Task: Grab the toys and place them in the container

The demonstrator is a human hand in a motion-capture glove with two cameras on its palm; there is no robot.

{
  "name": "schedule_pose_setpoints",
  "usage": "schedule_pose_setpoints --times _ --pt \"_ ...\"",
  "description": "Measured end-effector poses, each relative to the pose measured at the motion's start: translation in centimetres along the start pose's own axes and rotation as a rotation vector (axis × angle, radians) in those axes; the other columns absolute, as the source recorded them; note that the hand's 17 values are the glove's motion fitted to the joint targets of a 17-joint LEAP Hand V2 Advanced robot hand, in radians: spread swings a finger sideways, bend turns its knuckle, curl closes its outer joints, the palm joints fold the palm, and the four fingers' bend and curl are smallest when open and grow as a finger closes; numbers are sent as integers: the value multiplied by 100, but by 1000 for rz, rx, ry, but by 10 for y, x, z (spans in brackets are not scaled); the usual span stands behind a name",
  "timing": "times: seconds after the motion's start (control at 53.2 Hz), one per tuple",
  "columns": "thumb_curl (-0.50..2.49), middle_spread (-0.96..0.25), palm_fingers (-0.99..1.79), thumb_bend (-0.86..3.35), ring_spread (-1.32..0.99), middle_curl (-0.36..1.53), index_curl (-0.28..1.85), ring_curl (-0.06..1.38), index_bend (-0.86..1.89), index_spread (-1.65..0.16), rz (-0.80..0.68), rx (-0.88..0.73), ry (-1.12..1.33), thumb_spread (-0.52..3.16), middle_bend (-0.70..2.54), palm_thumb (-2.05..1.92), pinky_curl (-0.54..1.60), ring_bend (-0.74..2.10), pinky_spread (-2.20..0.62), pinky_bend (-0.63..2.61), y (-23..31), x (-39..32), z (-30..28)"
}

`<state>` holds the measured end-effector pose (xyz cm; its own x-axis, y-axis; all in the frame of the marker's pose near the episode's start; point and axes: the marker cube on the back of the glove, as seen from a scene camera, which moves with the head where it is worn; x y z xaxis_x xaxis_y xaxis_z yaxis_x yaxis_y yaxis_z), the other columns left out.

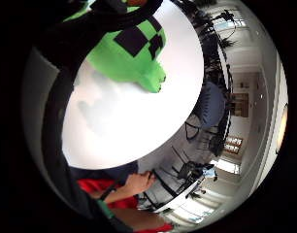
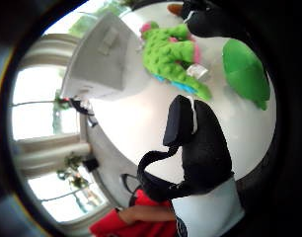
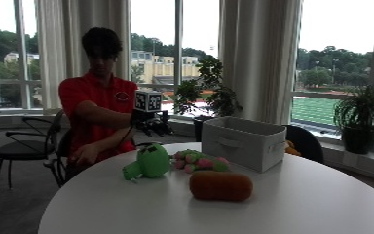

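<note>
Three toys lie on the round white table (image 3: 316, 204), all near the grey fabric container (image 3: 244, 142), which stands upright toward the table's window side. The green blocky plush (image 3: 149, 162) sits farthest from the container, on the side toward the person; its black checker face shows in the little-finger palm view. Between it and the container lies the green-and-pink bumpy plush (image 3: 198, 161), close to the container's front wall. The brown plush (image 3: 220, 185) lies in front of both, nearer the camera, apart from the container. The gloved right hand (image 3: 153, 124) hovers above the green blocky plush, fingers hanging relaxed downward, holding nothing. The bare hand (image 3: 83, 155) rests at the table's edge. Behind stand tall windows, pale curtains, potted plants (image 3: 362, 117) and chairs.
</note>
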<state>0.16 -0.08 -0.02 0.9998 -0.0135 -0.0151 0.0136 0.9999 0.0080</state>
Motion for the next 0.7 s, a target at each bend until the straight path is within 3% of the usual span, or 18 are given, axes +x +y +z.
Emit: schedule_pose_setpoints --times 0.132,0.263,0.696 --pt "5 -14 21 11 -13 4 12 6 26 -27 -11 9 18 92 14 11 18 20 1 59 11 -8 0" --pt "10 -17 18 12 -18 8 17 9 27 -34 -18 0 -26 122 16 10 22 22 1 63 24 -21 -2" --pt "21 -20 11 8 -21 17 28 15 26 -40 0 53 -58 147 18 4 28 25 1 67 6 19 -25"
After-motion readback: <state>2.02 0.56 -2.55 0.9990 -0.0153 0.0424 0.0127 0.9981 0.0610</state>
